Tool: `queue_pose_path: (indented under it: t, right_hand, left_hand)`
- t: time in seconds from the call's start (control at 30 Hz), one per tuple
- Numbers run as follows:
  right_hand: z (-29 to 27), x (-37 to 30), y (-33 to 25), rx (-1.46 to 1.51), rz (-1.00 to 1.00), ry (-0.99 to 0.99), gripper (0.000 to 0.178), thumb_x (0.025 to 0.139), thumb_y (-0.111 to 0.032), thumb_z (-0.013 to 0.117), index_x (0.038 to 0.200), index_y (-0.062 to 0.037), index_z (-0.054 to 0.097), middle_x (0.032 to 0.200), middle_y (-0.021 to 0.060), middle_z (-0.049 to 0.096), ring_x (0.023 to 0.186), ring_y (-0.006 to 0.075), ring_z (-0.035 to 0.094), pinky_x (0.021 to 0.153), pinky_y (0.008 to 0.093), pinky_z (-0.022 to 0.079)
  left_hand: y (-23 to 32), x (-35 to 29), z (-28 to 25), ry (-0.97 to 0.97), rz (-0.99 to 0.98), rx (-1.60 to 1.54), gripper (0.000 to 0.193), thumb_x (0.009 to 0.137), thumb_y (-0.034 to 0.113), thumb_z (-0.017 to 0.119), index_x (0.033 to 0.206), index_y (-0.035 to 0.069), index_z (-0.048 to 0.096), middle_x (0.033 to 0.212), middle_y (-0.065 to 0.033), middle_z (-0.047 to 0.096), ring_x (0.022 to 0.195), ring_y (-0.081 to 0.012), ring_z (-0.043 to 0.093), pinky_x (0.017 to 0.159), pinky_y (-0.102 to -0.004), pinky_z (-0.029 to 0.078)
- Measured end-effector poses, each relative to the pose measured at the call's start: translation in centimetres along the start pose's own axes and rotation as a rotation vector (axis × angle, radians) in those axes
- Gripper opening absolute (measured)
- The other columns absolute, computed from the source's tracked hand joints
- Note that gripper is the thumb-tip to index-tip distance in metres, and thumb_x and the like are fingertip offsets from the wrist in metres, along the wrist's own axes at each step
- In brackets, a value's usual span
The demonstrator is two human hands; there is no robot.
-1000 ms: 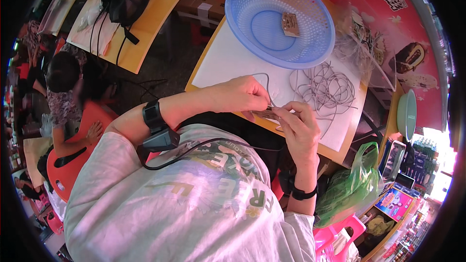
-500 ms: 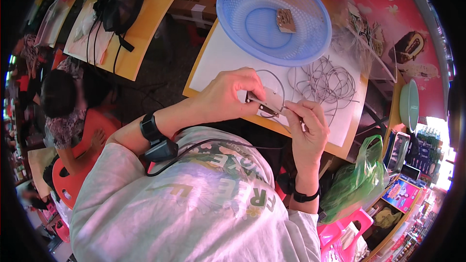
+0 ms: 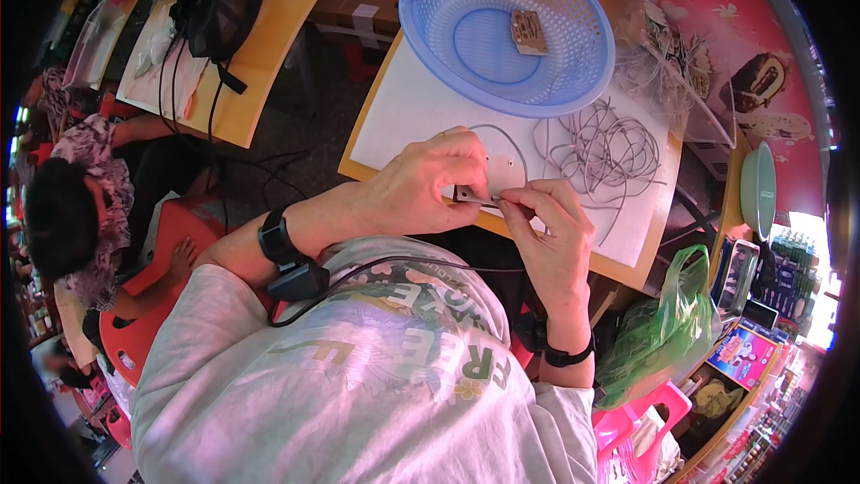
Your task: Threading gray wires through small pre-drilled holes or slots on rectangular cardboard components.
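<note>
Both hands meet over the white sheet (image 3: pixel 421 116), the left hand (image 3: pixel 430 184) and right hand (image 3: pixel 551 233) pinching a small flat piece (image 3: pixel 473 197) lying crosswise between their fingertips

Small brown card (image 3: pixel 469 194) pinched level between both hands.

Wooden table (image 3: pixel 627 267), white sheet (image 3: pixel 421 116), blue basket (image 3: pixel 421 27), grey wire tangle (image 3: pixel 605 148)

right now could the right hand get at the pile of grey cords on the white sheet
Probably yes: the right hand is beside the grey cords with nothing between them, though it pinches a small tag with the left hand.
</note>
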State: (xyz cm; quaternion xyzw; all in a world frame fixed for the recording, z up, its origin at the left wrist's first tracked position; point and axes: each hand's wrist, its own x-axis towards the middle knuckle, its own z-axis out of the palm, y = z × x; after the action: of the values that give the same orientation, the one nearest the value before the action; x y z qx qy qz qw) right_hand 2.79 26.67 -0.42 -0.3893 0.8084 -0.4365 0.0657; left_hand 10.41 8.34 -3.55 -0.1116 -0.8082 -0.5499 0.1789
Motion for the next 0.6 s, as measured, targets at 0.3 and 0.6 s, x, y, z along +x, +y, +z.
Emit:
queue_pose_path:
  t: [0.3, 0.6]
  right_hand:
    - [-0.4, 0.2, 0.3, -0.062, -0.025, -0.127, 0.012, 0.076, -0.004, 0.072, 0.088, -0.0045, 0.068, 0.086, 0.0062, 0.058, 0.076, 0.0249, 0.058, 0.068, 0.035, 0.049]
    - [-0.2, 0.1, 0.8, -0.023, 0.039, -0.195, 0.015, 0.077, -0.007, 0.071, 0.092, -0.006, 0.067, 0.087, 0.0057, 0.057, 0.08, 0.0246, 0.057, 0.074, 0.0354, 0.045]
  left_hand:
    - [-0.1, -0.1, -0.2, -0.027, -0.018, 0.034, 0.015, 0.068, -0.002, 0.069, 0.082, 0.003, 0.064, 0.085, -0.0078, 0.053, 0.079, -0.0218, 0.058, 0.065, -0.0326, 0.049]
    - [-1.4, -0.3, -0.2, -0.122, -0.244, -0.185, 0.014, 0.077, -0.001, 0.065, 0.091, 0.003, 0.065, 0.091, -0.0059, 0.054, 0.083, -0.0154, 0.057, 0.07, -0.0287, 0.048]
